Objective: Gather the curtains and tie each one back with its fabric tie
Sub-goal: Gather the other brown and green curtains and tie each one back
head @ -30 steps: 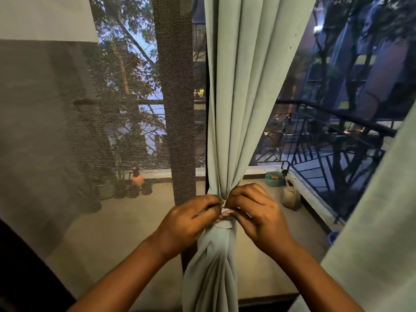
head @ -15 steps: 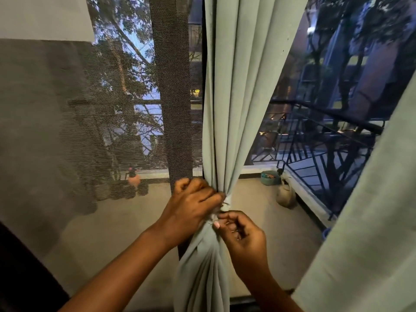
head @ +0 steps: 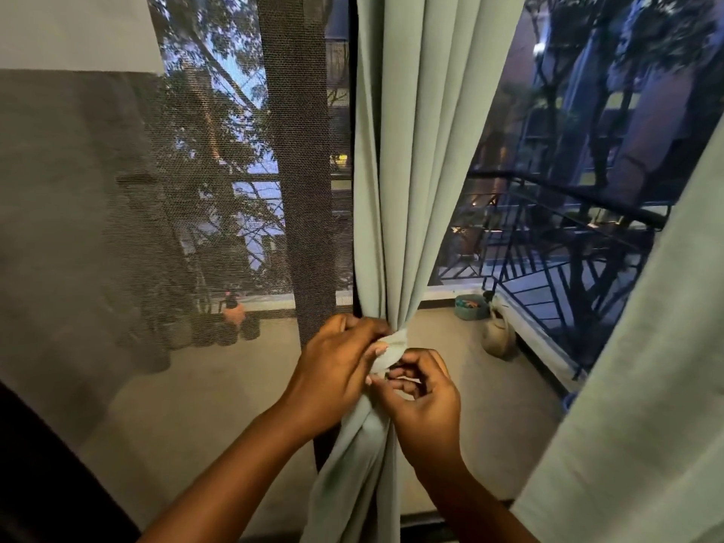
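At frame centre, the left hand point(head: 337, 370) is gripping the gathered curtain point(head: 407, 170), bunching the folds, while the right hand point(head: 423, 393) is pinching the fabric tie point(head: 391, 346), probably to knot it; a second curtain point(head: 642, 386) is hanging loose at right

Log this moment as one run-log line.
step: tying middle curtain | left hand: grips gathered curtain | right hand: pinches fabric tie | right curtain: loose

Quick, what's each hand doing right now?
Left hand: grips the gathered curtain at the fabric tie.
Right hand: fingers curled, pinching the tie's end.
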